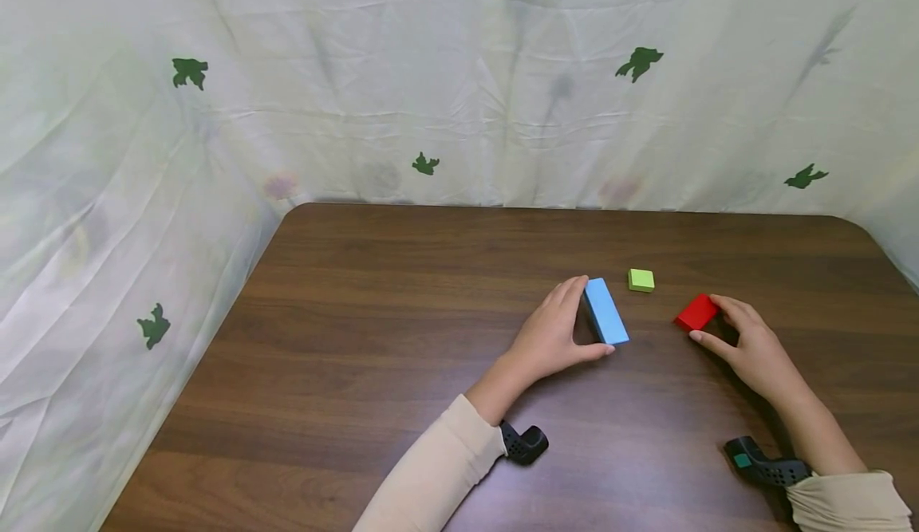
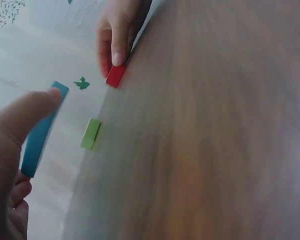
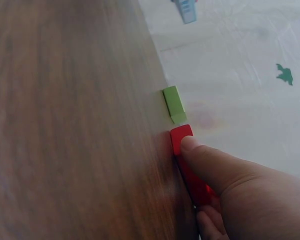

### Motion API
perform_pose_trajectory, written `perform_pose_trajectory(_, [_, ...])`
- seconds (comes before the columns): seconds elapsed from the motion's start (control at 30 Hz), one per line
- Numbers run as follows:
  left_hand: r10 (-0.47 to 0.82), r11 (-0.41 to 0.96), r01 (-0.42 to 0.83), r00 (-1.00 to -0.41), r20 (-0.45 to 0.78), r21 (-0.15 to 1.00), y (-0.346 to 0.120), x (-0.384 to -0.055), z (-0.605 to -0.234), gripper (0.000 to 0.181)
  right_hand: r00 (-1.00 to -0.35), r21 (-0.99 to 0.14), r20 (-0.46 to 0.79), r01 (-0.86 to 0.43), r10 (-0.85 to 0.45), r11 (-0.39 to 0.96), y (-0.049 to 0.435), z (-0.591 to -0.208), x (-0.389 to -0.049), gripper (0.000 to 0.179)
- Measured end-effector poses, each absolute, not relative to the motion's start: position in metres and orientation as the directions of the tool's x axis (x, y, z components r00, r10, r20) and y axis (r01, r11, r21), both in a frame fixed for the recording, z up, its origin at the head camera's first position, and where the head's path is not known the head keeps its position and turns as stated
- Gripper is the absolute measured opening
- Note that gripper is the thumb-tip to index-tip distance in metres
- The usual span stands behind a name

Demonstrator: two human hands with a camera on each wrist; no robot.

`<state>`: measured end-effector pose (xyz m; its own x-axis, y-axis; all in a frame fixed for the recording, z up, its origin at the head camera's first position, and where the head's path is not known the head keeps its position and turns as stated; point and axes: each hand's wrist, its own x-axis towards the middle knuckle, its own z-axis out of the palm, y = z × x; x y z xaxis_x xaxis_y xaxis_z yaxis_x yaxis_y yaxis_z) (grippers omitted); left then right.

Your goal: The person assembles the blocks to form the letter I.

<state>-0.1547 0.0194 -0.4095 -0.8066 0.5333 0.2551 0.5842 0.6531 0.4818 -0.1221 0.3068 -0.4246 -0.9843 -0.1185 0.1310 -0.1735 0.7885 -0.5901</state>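
Head, blue block (image 1: 607,311): was pinched by its ends in the left grip (image 1: 546,337), over the table (image 1: 359,317); seemed light, stiff.
Head, red block (image 1: 696,313): was pinched in the right grip (image 1: 757,356), near the green block (image 1: 641,281).
Left wrist, blue block: looked smooth, perhaps slippery; its ends suited holding.
Right wrist, pale marks (image 3: 188,9): were too blurred to read.

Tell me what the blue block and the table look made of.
Blue block: painted wood or plastic, can't tell which; smooth, fairly matt, even colour, no grain showing.
Table: wood or wood-look laminate, slight sheen; streaky brown grain and a soft pale reflection.
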Motion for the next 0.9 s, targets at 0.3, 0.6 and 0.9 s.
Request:
perform_pose_trajectory(0.3, [0.586,0.61,0.662,-0.747,0.315,0.436,0.002,-0.157,-0.395,0.093,-0.984,-0.589,0.13,-0.173,-0.118,0.79,0.307,-0.424,-0.122,0.071])
perform_pose_trajectory(0.6, [0.637,0.579,0.684,-0.719,0.277,0.444,-0.031,-0.163,-0.391,0.092,-0.984,-0.59,0.132,-0.175,-0.119,0.788,0.307,-0.425,-0.122,0.07])
perform_pose_trajectory(0.9, [0.635,0.605,0.623,-0.753,0.172,0.496,-0.054,-0.165,-0.398,0.092,-0.985,-0.586,0.127,-0.168,-0.115,0.792,0.307,-0.425,-0.123,0.071])
